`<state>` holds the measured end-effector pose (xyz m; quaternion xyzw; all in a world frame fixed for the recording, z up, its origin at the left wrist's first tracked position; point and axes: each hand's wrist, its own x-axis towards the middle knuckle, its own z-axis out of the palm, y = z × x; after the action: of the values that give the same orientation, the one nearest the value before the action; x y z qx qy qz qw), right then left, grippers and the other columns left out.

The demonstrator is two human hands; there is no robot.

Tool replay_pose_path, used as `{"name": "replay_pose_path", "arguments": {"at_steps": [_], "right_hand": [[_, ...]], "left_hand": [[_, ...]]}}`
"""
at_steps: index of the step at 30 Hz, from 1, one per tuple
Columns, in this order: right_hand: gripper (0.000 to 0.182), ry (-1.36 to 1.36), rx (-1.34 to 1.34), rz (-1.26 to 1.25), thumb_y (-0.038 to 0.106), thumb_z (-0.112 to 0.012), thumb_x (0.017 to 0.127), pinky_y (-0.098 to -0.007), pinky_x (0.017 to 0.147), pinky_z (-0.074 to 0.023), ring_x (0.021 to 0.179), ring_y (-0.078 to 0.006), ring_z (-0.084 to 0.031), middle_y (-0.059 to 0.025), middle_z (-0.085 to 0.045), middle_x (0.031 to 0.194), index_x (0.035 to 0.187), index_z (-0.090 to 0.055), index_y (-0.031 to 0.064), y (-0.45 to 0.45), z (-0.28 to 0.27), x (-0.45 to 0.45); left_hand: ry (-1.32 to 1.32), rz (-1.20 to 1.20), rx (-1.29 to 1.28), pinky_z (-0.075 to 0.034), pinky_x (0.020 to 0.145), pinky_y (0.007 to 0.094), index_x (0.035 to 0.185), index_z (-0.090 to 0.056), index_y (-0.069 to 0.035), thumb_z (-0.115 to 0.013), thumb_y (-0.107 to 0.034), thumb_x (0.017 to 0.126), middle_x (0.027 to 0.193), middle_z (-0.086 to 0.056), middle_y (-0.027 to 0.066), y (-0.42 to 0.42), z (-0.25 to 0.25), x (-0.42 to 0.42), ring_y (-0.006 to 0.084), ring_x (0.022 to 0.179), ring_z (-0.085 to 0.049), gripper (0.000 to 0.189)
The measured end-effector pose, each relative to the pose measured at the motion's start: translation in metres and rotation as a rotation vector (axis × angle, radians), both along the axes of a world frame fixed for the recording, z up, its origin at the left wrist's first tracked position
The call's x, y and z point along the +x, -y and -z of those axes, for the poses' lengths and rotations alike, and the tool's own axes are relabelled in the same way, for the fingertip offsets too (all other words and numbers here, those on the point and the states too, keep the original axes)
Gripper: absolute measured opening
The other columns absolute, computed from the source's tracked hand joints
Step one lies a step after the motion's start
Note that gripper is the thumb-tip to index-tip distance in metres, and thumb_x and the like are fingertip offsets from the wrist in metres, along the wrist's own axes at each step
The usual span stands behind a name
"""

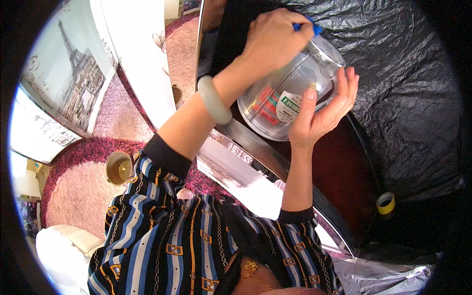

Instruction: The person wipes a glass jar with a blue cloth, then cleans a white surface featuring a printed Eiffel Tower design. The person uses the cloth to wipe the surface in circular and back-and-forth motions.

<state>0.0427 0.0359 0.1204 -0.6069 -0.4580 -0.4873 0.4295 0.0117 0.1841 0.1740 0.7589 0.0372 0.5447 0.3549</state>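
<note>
A large clear plastic jar (pixel 254 99) lies tilted before me, with a white and green label and a red printed panel on its side. My left hand (pixel 280 40), a pale bangle on its wrist, grips a crumpled blue cloth or similar soft item (pixel 316 28) against the jar's upper end. Its fingers are partly hidden. Lower on the right, my right hand (pixel 320 108) holds the jar's side, thumb on the near face and fingers around the far edge.
Crumpled black plastic sheeting (pixel 398 110) covers the right of the dark table (pixel 343 173). A yellow tape roll (pixel 385 203) rests near its lower right. At left, a brass-coloured bin (pixel 118 167) stands on a pink and maroon rug (pixel 81 191), near a pale seat (pixel 68 243).
</note>
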Motion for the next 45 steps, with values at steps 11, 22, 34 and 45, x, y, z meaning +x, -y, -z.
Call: {"name": "replay_pose_path", "arguments": {"at_steps": [11, 22, 34, 45], "right_hand": [[0.058, -0.03, -0.005, 0.03, 0.034, -0.057, 0.093, -0.0536, 0.112, -0.0237, 0.137, -0.046, -0.034, -0.0272, -0.044, 0.142, 0.135, -0.048, -0.0057, -0.004, 0.002, -0.002], [0.056, -0.033, 0.03, 0.017, 0.031, -0.061, 0.092, -0.0545, 0.112, -0.025, 0.135, -0.0462, -0.036, -0.0268, -0.046, 0.141, 0.132, -0.05, -0.006, -0.006, 0.004, -0.001], [0.055, -0.029, 0.036, 0.013, 0.029, -0.062, 0.092, -0.0539, 0.111, -0.0263, 0.135, -0.0465, -0.038, -0.0281, -0.048, 0.139, 0.131, -0.051, -0.0071, -0.004, 0.0, -0.001], [0.053, -0.018, 0.047, 0.019, 0.026, -0.063, 0.09, -0.0539, 0.111, -0.0272, 0.133, -0.0468, -0.039, -0.029, -0.049, 0.137, 0.129, -0.051, -0.0076, -0.007, 0.0, -0.002]], "left_hand": [[0.317, -0.157, 0.108, -0.05, 0.092, 0.0355, 0.108, -0.073, -0.007, -0.062, -0.018, 0.089, 0.11, -0.07, 0.0141, 0.032, 0.044, -0.031, 0.0283, 0.105, -0.066, 0.024], [-0.188, 0.112, -0.807, -0.043, 0.064, 0.0324, 0.087, -0.071, -0.004, -0.054, -0.039, 0.093, 0.074, -0.064, 0.0035, -0.011, 0.057, -0.005, 0.014, 0.066, -0.054, 0.039], [0.038, -0.088, -0.278, -0.046, 0.089, 0.0443, 0.114, -0.063, -0.001, -0.052, -0.032, 0.095, 0.108, -0.065, 0.0208, 0.02, 0.04, -0.018, 0.0376, 0.101, -0.063, 0.039], [-0.168, -0.14, -0.769, -0.04, 0.097, 0.0455, 0.117, -0.059, 0.002, -0.046, -0.035, 0.097, 0.126, -0.055, 0.0248, 0.04, 0.114, -0.042, 0.0418, 0.119, -0.049, 0.044]]}}
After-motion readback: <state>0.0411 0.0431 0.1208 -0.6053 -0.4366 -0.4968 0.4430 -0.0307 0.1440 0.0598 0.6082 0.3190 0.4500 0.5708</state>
